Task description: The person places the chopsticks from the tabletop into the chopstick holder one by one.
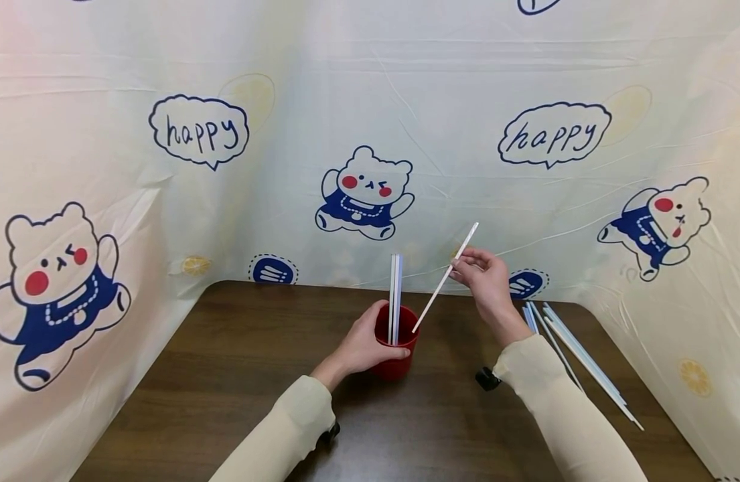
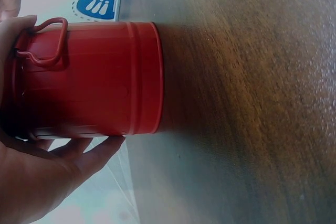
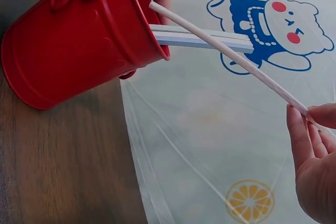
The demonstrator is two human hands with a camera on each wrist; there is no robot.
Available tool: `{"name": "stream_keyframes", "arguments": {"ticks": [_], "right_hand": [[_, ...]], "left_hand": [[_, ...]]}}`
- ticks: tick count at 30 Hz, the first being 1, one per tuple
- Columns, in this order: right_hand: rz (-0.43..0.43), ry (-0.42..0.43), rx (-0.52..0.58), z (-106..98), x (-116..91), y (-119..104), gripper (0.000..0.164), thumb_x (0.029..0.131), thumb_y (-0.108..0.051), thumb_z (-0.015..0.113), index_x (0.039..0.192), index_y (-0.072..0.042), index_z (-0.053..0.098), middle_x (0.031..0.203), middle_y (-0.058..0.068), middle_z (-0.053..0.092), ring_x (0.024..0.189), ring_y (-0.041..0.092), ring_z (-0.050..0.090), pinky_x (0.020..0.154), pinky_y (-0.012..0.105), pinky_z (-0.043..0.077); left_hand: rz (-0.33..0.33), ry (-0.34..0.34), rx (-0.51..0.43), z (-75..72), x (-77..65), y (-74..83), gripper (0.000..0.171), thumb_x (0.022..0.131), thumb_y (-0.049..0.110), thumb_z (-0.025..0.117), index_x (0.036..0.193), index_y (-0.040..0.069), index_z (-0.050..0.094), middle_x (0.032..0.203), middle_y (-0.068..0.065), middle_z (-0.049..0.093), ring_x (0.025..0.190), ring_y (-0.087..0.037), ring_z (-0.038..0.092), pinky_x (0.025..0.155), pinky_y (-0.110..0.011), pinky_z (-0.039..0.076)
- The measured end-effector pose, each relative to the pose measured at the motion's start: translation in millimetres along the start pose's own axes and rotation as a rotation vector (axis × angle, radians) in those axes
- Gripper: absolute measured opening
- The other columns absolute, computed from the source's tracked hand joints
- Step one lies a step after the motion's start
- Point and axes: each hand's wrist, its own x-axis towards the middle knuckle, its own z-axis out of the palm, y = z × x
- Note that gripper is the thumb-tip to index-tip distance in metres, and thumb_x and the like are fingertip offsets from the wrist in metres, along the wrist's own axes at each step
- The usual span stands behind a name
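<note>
A red metal bucket (image 1: 396, 367) with small wire handles stands on the brown table, and my left hand (image 1: 365, 341) grips it around the rim, thumb toward me. Several white and pale blue straws (image 1: 396, 288) stand upright together inside the bucket. My right hand (image 1: 487, 278) pinches a single white straw (image 1: 437, 289) between thumb and fingertips, to the right of the bucket. That straw slants down leftward, its lower end right at the bucket's mouth. In the right wrist view the straw's tip (image 3: 153, 6) overlaps the rim opening.
More pale blue and white straws (image 1: 593, 361) lie in a loose bunch at the table's right side, beyond the right forearm. A white cloth (image 1: 454, 167) printed with bears hangs behind the table (image 1: 225, 375) and along both sides.
</note>
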Motion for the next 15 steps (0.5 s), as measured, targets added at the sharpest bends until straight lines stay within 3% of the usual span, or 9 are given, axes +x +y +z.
{"name": "stream_keyframes", "arguments": {"ticks": [6,15], "right_hand": [[0.004,-0.012,0.026,0.7,0.3,6.4,0.028,0.093,0.007,0.068,0.118,0.009,0.056,0.099,0.011,0.062,0.077,0.014,0.072,0.079,0.030,0.061],[-0.036,-0.047,-0.003,2.2,-1.3,22.2,0.031,0.092,0.009,0.068,0.119,0.015,0.054,0.093,0.010,0.063,0.075,0.014,0.073,0.077,0.032,0.061]], "left_hand": [[0.000,0.002,0.005,-0.2,0.6,0.1,0.083,0.076,0.027,0.090,0.145,0.017,0.044,0.134,0.000,0.058,0.119,-0.020,0.056,0.097,-0.043,0.052],[-0.002,0.002,0.004,-0.1,0.1,-1.1,0.085,0.075,0.028,0.091,0.145,0.016,0.044,0.133,-0.001,0.058,0.118,-0.020,0.056,0.098,-0.044,0.051]]}}
